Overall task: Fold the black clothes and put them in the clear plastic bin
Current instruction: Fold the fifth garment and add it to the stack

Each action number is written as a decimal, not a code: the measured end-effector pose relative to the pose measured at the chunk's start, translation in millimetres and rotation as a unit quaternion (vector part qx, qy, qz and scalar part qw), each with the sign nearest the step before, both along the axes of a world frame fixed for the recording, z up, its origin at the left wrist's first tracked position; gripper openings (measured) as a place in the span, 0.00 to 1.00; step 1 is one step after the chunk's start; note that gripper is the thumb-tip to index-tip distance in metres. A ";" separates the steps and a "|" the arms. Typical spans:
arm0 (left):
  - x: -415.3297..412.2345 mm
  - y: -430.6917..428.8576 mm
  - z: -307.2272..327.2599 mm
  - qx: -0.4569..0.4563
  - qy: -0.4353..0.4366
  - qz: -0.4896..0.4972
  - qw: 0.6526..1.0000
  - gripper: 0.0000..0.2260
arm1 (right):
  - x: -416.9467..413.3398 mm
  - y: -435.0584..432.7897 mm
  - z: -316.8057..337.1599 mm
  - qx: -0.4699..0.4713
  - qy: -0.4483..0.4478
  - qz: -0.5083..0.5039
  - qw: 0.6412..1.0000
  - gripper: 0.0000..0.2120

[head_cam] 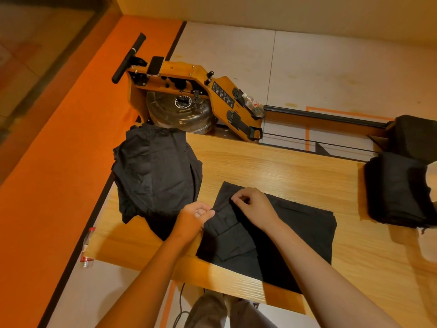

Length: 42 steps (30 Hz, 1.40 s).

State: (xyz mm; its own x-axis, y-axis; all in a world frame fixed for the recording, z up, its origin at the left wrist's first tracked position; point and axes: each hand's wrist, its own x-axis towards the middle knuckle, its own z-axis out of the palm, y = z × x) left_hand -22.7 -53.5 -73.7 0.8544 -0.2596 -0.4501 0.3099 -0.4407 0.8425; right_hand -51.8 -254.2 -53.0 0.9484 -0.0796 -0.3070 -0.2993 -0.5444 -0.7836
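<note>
**Two hands pinching a black cloth on the wooden table**

On the floor at the far left edge of the table: a plastic bottle (87,247), lying down, with a red label.

On the wooden table (272,166), at the left: a loose pile of black clothes (153,171), not folded, hanging a bit over the far left corner.

Just right of the pile: the left hand (195,217), closed in a loose fist, fingertips pinching the left edge of the black garment (283,235). Touching the cloth, right beside the pile.

In the middle, near the front edge: the black garment, spread flat, with part of it folded over on the left side.

Close to the right of the left hand: the right hand (254,205), fingers curled, thumb and first finger pinching a small bit of the same cloth near its far left corner. Both hands near each other, a small gap between.

At the far right: a stack of folded black clothes (399,188) sitting at the right end of the table. Hard to tell if a bin holds it.

Behind the table, on the floor: a wooden rowing machine (189,91) with a round clear tank.
</note>
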 end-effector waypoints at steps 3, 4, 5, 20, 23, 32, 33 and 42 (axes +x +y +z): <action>-1.3 -1.7 0.6 0.007 -0.013 -0.007 1.000 0.10 | -4.0 -0.5 -2.8 -0.023 -0.005 0.025 0.999 0.06; -1.8 -2.1 0.6 0.008 -0.018 -0.007 1.000 0.10 | -4.3 -0.3 -3.2 -0.037 -0.004 0.030 0.999 0.07; -2.2 -2.4 0.4 0.010 -0.022 -0.005 1.000 0.10 | -4.1 0.0 -3.9 -0.049 -0.003 0.032 0.998 0.09; -6.9 -5.0 2.3 -0.061 0.013 0.047 0.997 0.09 | -5.7 8.0 -4.5 -0.105 0.008 0.060 0.993 0.12; -8.2 -4.7 6.9 -0.081 0.017 0.045 0.996 0.10 | -3.8 12.5 -1.9 -0.046 0.019 0.049 0.998 0.06; -9.9 -5.5 10.8 -0.066 0.013 0.037 0.997 0.09 | -2.6 8.8 7.8 0.095 0.015 -0.044 0.994 0.06; -9.8 -5.3 10.6 -0.064 0.012 0.037 0.997 0.09 | -1.6 9.1 8.1 0.097 0.012 -0.045 0.994 0.06; -12.6 -5.5 11.3 -0.063 0.011 0.036 0.997 0.08 | -3.3 7.8 3.0 0.043 0.041 -0.010 0.998 0.08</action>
